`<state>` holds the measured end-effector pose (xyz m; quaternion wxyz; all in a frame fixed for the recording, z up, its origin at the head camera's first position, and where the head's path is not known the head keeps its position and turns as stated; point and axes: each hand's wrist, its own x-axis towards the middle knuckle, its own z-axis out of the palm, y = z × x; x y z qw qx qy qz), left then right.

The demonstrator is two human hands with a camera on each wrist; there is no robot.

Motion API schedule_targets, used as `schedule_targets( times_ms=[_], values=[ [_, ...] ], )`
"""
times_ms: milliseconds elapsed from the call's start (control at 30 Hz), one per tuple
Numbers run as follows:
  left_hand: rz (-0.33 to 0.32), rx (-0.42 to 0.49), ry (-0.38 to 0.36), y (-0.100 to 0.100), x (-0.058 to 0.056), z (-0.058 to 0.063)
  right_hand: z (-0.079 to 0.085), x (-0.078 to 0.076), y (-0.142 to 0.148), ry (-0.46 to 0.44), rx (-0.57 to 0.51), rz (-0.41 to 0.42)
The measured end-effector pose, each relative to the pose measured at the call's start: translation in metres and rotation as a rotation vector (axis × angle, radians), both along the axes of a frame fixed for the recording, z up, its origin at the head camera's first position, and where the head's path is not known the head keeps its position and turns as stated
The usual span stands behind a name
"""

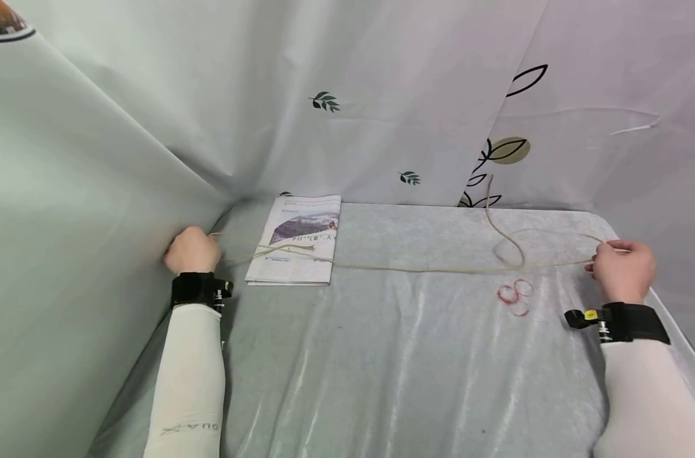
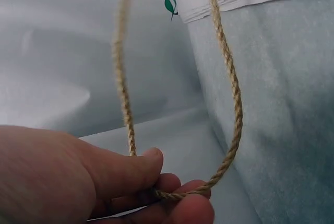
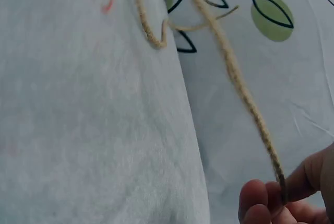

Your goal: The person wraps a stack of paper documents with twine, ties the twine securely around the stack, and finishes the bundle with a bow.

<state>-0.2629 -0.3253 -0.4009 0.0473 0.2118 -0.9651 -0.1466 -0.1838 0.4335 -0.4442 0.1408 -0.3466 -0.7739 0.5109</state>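
A thin tan twisted rope (image 1: 416, 270) stretches across the table between my two hands. At the far left, my left hand (image 1: 193, 250) pinches it at a bend, and in the left wrist view both strands of the rope (image 2: 229, 72) run up from the fingers. My right hand (image 1: 629, 270), at the right edge of the table, pinches the rope (image 3: 245, 93) between thumb and fingers. Whether it holds an end or a bend, I cannot tell. A folded newspaper (image 1: 290, 270) lies at the back left beneath part of the rope, with a rope end on top.
Several thin reddish rings (image 1: 508, 294) lie on the table (image 1: 381, 356) left of my right hand. A pale sheet (image 1: 381, 146) with leaf prints rises behind the table, and a grey-green sheet (image 1: 78, 222) stands along the left side. One rope tail reaches the back sheet.
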Motion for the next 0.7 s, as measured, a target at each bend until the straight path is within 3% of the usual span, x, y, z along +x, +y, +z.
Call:
schedule_targets(
  times_ms=[67,167,233,367,433,567,633,700],
  values=[
    [-0.026,0.0,-0.017,0.0,0.0,-0.001,-0.002,0.001,0.001,-0.079,0.198,0.08],
    [-0.099,-0.011,-0.067,0.003,0.0,-0.001,-0.007,0.002,0.0,-0.15,0.404,0.212],
    [-0.142,-0.025,-0.073,0.01,0.001,-0.001,-0.012,0.001,-0.004,-0.142,0.518,0.289],
    [-0.262,-0.026,0.034,0.039,0.004,-0.002,-0.013,-0.004,-0.021,-0.048,0.674,0.467],
    [-0.395,-0.03,0.087,0.059,0.003,-0.006,-0.012,-0.007,-0.035,0.012,0.736,0.626],
    [-0.775,-0.037,0.102,0.103,0.0,-0.022,-0.011,-0.01,-0.067,0.085,0.782,0.953],
    [-0.927,-0.056,0.109,0.121,0.0,-0.032,-0.013,-0.01,-0.079,0.087,0.794,1.033],
    [-1.018,-0.096,0.136,0.135,0.003,-0.041,-0.015,-0.009,-0.086,0.084,0.815,1.061]
  ],
)
